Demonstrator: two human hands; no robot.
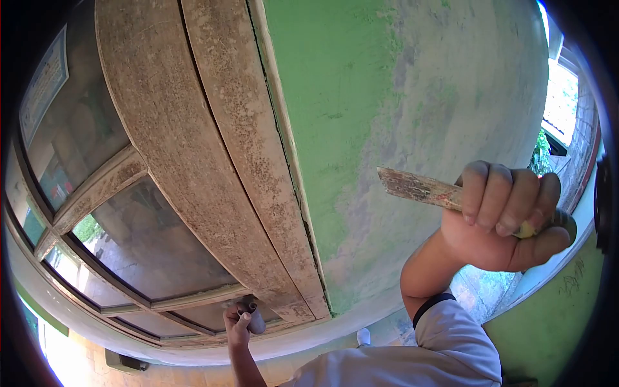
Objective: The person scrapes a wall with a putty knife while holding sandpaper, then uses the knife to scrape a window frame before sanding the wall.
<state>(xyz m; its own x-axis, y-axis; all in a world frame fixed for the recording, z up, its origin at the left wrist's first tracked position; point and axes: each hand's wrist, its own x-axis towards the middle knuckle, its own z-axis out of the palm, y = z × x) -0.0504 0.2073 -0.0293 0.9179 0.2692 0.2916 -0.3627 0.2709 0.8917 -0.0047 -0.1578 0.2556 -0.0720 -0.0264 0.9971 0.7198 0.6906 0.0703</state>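
Note:
My right hand (509,219) is raised in front of the wall, its fingers wrapped round the handle of a scraper (419,188). The scraper's flat blade is worn and stained, and it points left, seemingly apart from the wall. Low in the view, my left hand (237,326) is closed at a dark grey rounded object (256,320) beside the door's edge. Whether that object is fixed to the door cannot be made out. The wooden door (174,109) has patchy, worn brown paint and glass panes.
Right of the door frame (242,97), the wall has green paint (329,84) on one side and a bare, greyish patch (464,97) on the other. A paper sheet (45,87) is on the upper glass. Bright daylight and a plant (540,153) show at far right.

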